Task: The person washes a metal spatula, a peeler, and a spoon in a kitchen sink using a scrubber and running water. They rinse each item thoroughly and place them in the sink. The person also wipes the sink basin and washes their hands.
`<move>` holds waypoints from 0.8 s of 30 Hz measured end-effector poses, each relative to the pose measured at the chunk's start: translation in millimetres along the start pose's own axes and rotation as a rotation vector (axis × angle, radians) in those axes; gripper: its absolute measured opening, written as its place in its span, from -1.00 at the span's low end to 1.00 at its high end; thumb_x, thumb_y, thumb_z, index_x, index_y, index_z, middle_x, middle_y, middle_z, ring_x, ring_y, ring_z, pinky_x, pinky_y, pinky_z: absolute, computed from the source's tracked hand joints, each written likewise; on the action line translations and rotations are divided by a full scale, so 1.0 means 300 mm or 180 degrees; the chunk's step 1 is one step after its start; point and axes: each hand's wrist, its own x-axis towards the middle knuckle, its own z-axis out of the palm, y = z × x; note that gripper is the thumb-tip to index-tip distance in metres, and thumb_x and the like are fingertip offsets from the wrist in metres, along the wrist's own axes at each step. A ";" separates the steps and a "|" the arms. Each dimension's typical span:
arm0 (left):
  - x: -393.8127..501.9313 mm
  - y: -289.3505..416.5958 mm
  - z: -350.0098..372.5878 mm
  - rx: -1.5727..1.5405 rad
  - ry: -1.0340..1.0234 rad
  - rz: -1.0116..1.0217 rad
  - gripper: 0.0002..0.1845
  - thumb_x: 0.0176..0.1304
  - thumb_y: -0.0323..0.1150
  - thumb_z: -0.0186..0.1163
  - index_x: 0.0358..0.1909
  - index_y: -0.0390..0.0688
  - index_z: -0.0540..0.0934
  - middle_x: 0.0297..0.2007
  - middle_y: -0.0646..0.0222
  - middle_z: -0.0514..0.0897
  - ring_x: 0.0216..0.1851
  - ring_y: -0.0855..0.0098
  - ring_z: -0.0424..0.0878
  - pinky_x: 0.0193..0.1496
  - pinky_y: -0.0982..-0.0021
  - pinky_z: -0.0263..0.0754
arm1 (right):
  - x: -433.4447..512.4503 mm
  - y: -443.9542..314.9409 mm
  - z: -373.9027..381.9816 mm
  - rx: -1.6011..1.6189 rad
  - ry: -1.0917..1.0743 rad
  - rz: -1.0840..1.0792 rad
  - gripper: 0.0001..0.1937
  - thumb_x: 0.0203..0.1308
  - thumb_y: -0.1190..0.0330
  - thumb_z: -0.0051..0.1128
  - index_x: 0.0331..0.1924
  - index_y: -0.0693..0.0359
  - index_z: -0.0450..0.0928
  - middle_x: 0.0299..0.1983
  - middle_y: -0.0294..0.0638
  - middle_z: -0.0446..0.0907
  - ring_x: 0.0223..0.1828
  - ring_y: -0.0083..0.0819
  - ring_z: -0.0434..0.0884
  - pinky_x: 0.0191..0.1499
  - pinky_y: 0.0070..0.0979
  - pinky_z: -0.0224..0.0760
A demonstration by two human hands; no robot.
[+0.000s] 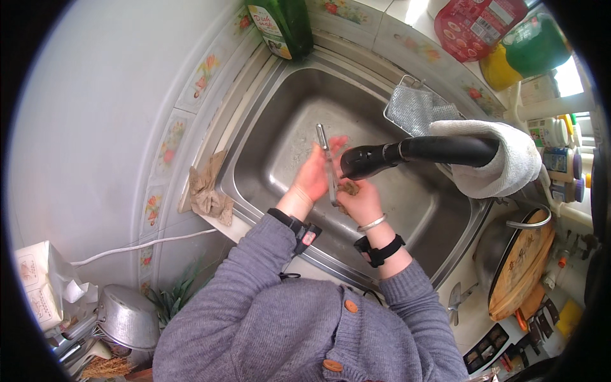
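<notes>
Over the basin of a stainless steel sink (405, 248), my left hand (311, 173) is palm up. A slim metal utensil (323, 138), perhaps a peeler, lies across that palm between the thumb and the fingers. Its lower end reaches the fingertips of my right hand (363, 200). Closed in the right hand is a crumpled brown piece (349, 188), a cloth or scrubber, mostly covered by the fingers. A black faucet (372, 160) reaches in from the right, its spout just above the hands and hiding part of the left fingers.
A green dish soap bottle (286, 28) stands behind the sink. A wire basket with a mesh scrubber (415, 110) hangs at the far right rim. A white towel (496, 176) wraps the faucet base. Left lies a brown rag (210, 196); right, a wok with a wooden lid (520, 267).
</notes>
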 end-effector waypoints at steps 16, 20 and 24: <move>0.021 0.015 0.062 0.0745 0.0700 0.0177 -0.60 0.37 0.07 -0.19 -0.36 -0.06 0.34 -0.32 0.31 0.55 -0.11 0.30 0.52 0.04 0.25 0.38 | 0.091 -0.078 -0.004 -0.0304 -0.0062 -0.1831 -0.45 -0.12 0.61 0.18 0.09 0.27 0.36 -0.07 -0.24 0.54 -0.03 -0.37 0.53 0.06 -0.43 0.34; -0.001 0.019 0.053 0.0889 0.0452 0.0260 -0.57 0.36 0.11 -0.23 -0.37 -0.04 0.34 -0.31 0.34 0.54 -0.18 0.37 0.49 -0.03 0.30 0.38 | 0.122 -0.068 -0.010 -0.1389 0.0143 -0.1542 -0.57 -0.07 0.45 0.19 -0.01 0.13 0.47 -0.24 -0.23 0.58 -0.19 -0.36 0.57 -0.14 -0.41 0.41; -0.007 0.036 0.059 0.1376 0.0168 0.0213 -0.55 0.35 0.14 -0.26 -0.41 -0.02 0.30 -0.42 0.44 0.43 -0.31 0.48 0.41 -0.03 0.31 0.39 | 0.162 -0.063 -0.016 -0.1890 0.0322 -0.1997 -0.75 -0.02 0.23 0.19 -0.19 -0.01 0.58 -0.45 -0.24 0.58 -0.41 -0.27 0.58 -0.34 -0.34 0.41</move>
